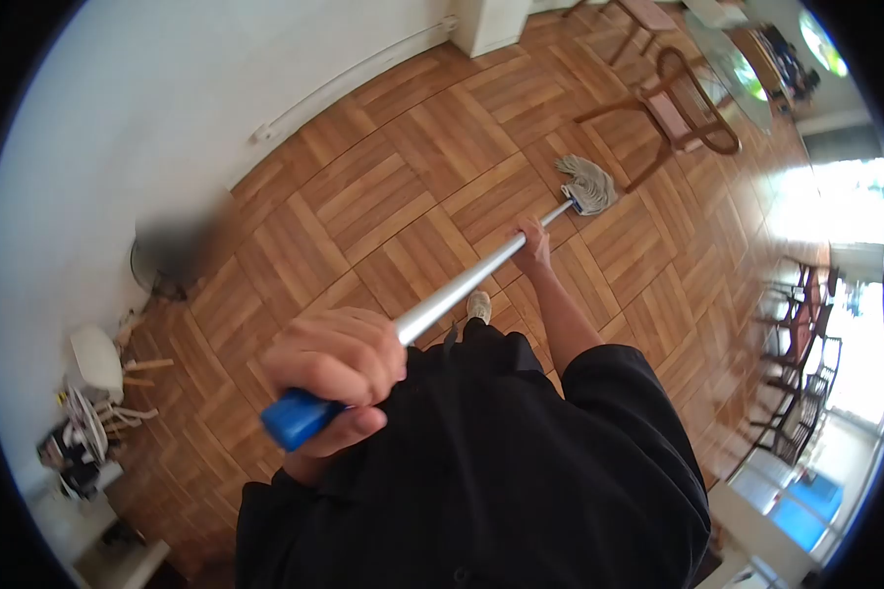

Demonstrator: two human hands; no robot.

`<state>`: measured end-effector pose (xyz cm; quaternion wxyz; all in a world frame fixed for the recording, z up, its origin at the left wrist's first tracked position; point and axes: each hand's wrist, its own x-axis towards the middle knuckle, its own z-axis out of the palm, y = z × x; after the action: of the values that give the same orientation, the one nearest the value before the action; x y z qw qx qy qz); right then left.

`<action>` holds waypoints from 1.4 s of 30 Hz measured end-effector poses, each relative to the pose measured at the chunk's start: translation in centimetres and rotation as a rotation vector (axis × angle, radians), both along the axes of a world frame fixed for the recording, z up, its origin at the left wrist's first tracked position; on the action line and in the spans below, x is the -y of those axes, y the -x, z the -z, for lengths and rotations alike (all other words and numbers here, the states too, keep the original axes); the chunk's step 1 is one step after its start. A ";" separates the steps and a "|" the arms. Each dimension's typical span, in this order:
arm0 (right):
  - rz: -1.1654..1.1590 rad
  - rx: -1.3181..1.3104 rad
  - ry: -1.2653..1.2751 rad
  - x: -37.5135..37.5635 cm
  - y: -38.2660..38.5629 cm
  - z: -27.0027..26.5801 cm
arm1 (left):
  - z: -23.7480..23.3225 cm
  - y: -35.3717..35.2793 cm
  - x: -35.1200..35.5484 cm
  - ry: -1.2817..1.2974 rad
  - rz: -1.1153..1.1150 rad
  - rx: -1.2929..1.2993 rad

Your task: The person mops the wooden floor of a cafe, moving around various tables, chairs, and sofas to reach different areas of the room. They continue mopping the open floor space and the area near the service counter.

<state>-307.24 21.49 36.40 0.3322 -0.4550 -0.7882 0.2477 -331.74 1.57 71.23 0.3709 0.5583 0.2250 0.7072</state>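
Observation:
A mop with a silver pole (452,302) runs from the lower left toward the upper right. Near its top end my left hand (334,358) is wrapped round the pole, with the blue end cap (300,417) sticking out below the fist. Farther down, my right hand (530,243) grips the pole close to the mop head. The grey string mop head (589,187) lies on the wooden parquet floor (373,201), its strands spread to one side.
A wooden chair (670,113) stands just beyond the mop head, beside a glass table (737,74). White wall (167,108) borders the left. A white chair (96,363) is at the lower left, and several dark chairs (801,383) line the right. My shoe (478,306) shows below the pole.

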 end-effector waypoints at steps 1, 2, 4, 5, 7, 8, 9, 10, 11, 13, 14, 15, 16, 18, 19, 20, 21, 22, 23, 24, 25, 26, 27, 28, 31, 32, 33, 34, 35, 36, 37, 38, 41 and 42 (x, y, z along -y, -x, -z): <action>-0.062 -0.022 -0.021 1.2 3.2 -0.7 | -0.4 2.0 2.1 -0.013 -0.047 -0.003; -0.104 -0.056 -0.064 2.3 6.3 -0.6 | -0.9 3.8 4.4 -0.013 -0.117 0.001; -0.220 -0.084 -0.083 5.2 12.2 -1.0 | -1.4 7.1 9.6 -0.019 -0.186 -0.028; -0.286 -0.097 -0.094 6.8 14.8 -0.7 | -1.9 8.6 12.1 -0.023 -0.214 -0.045; -0.440 -0.283 -0.206 10.7 20.6 0.1 | -3.2 11.0 17.0 -0.050 -0.307 -0.122; -0.489 -0.262 -0.127 13.3 23.1 -0.8 | -3.7 11.6 19.7 -0.064 -0.381 -0.147; -0.538 -0.236 -0.046 16.2 25.4 -2.3 | -4.3 12.0 22.5 -0.077 -0.455 -0.171; -0.592 -0.187 -0.039 18.8 28.0 -3.1 | -4.9 12.2 25.4 -0.076 -0.584 -0.189; -0.645 -0.139 -0.032 21.4 30.4 -3.7 | -5.5 12.1 28.4 -0.074 -0.712 -0.209; -0.779 -0.062 0.074 26.8 33.4 -5.1 | -6.7 11.2 33.7 -0.065 -0.914 -0.258; -0.868 -0.114 0.068 29.3 34.8 -4.7 | -7.2 10.4 36.2 -0.057 -0.988 -0.284; -0.954 -0.166 0.062 31.5 36.0 -4.7 | -7.7 9.5 38.1 -0.048 -1.060 -0.310; -1.022 -0.170 0.081 33.5 36.9 -4.7 | -8.1 8.3 39.7 -0.046 -1.104 -0.327; -1.158 -0.175 0.118 37.1 38.0 -5.9 | -9.1 6.0 41.8 -0.041 -1.192 -0.361; -1.259 -0.133 0.159 38.5 38.2 -6.5 | -9.7 5.1 42.2 -0.034 -1.145 -0.406; -1.359 -0.089 0.200 39.7 38.3 -7.0 | -10.6 4.1 42.2 -0.025 -1.096 -0.450; -1.456 -0.044 0.241 40.8 38.1 -7.0 | -11.3 3.1 42.2 -0.016 -1.044 -0.493; -1.465 0.014 0.226 41.9 37.6 -7.1 | -12.0 1.8 42.4 0.023 -1.062 -0.512; -1.468 0.068 0.209 43.0 36.9 -6.8 | -12.1 0.7 42.8 -0.003 -1.095 -0.493; -1.464 0.122 0.192 43.7 36.0 -6.8 | -12.1 -0.3 43.0 -0.032 -1.122 -0.473; -1.502 0.141 0.171 44.2 35.1 -6.7 | -12.1 -1.3 43.1 -0.062 -1.145 -0.453; -1.536 0.161 0.147 44.3 34.0 -6.7 | -12.0 -2.1 43.2 -0.103 -1.155 -0.406; -1.564 0.181 0.126 44.0 32.9 -7.1 | -11.8 -3.0 43.6 -0.119 -1.180 -0.375; -1.554 0.225 0.142 43.3 31.5 -7.3 | -11.4 -4.0 44.0 -0.133 -1.200 -0.341; -1.480 0.334 0.151 39.3 26.9 -8.8 | -10.3 -6.5 42.1 -0.173 -1.202 -0.260; -1.441 0.363 0.126 37.7 25.4 -8.7 | -9.8 -7.4 41.1 -0.181 -1.209 -0.237; -1.400 0.393 0.101 35.9 23.8 -8.5 | -9.2 -8.4 39.9 -0.191 -1.214 -0.213; -1.351 0.369 0.118 34.1 22.0 -8.0 | -8.6 -9.4 38.5 -0.240 -1.193 -0.140; -1.302 0.344 0.137 32.2 20.0 -7.4 | -8.1 -10.5 37.8 -0.206 -1.226 -0.105; -1.250 0.319 0.156 30.4 17.8 -7.0 | -7.7 -11.7 37.3 -0.169 -1.258 -0.070; -1.215 0.309 0.168 28.3 15.6 -6.6 | -7.2 -12.9 36.8 -0.127 -1.286 -0.036; -1.179 0.299 0.185 26.2 13.0 -6.7 | -6.9 -14.3 35.0 -0.144 -1.259 -0.050; -0.984 0.243 0.189 21.5 4.2 -6.6 | -6.9 -17.6 30.2 -0.128 -1.034 -0.063; -0.916 0.228 0.177 20.2 1.2 -6.7 | -6.9 -18.6 28.5 -0.133 -0.973 -0.060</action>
<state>-308.45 1.34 43.06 0.0605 -0.1120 -0.9147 0.3835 -313.10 -26.89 78.16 -0.0454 0.4309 0.4247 0.7949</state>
